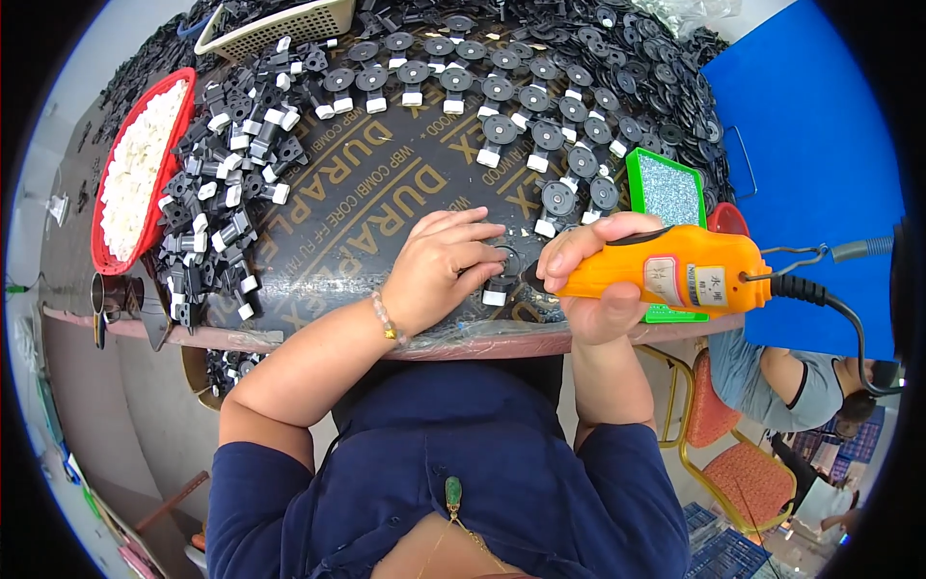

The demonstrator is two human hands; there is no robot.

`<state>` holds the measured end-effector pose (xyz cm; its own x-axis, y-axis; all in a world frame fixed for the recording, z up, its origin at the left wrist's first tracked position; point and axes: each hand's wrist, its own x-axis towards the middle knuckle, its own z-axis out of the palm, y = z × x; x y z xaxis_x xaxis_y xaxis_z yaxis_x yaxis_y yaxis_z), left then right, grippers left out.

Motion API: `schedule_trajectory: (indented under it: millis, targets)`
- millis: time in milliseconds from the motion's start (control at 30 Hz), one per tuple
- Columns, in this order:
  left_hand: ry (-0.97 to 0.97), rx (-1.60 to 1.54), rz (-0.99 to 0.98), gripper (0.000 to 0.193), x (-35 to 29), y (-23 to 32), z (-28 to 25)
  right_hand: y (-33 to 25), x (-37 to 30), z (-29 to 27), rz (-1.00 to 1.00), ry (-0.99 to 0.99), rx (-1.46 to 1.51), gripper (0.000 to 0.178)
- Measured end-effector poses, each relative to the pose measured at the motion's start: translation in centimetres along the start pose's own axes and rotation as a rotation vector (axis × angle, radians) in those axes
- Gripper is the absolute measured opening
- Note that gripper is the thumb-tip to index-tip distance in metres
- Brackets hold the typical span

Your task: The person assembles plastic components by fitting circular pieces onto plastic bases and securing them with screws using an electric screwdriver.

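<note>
At the left of our bench [333, 275], a red basket [166, 198] of small white pieces [135, 188] stands beside a heap of black brackets with white ends [262, 145]. Toward the middle, our left hand [444, 261] lies palm down, fingers loosely bent, its fingertips at a black disc-and-bracket part [495, 298] near the bench's front edge; whether they pinch it or merely steady it, we cannot tell. Beyond, similar assemblies [500, 128] stand out in rows. Our right hand [600, 311] is wrapped around an orange power driver [714, 249], its dark nose pointing at the part; contact is hidden from us. Just behind the tool sits a green tray [636, 183] of tiny silvery pieces, probably screws [672, 193], and farther right stands a blue panel [801, 174].

We judge the step in hand to be fastening disc to bracket. The next move seems to call for a steady left hand and the driver's tip brought squarely onto the disc's centre, lest it slip.

As for writing, large golden-brown Latin capitals repeat across the bench top. On the driver, a red-bordered label [662, 282] carries handwritten-looking characters, and a silvery one [711, 286] beside it bears dark characters.
</note>
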<state>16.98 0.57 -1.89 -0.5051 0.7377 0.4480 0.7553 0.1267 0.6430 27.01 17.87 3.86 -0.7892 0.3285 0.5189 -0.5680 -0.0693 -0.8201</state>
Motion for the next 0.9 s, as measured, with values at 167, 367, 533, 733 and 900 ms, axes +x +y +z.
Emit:
schedule_trajectory:
  millis: [167,367,533,733,900]
  targets:
    - [-0.070,-0.064,-0.016,0.014,0.1,0.0,0.4,0.1,-0.1,0.2,0.026,0.015,-0.002,0.061]
    - [-0.057,-0.120,-0.011,0.013,0.3,0.1,0.5,0.2,0.1,1.4,0.075,-0.094,0.026,0.054]
    - [-0.030,-0.076,0.005,0.011,0.2,0.2,0.6,0.1,0.0,1.7,0.070,-0.097,-0.004,0.055]
    - [-0.064,-0.037,-0.049,0.011,0.1,0.9,0.2,-2.4,0.4,-2.8,-0.084,-0.058,0.117,0.065]
    - [-0.148,0.076,0.110,0.016,3.8,5.4,-1.3,-9.2,-1.7,-9.3,-0.250,0.137,-0.228,0.060]
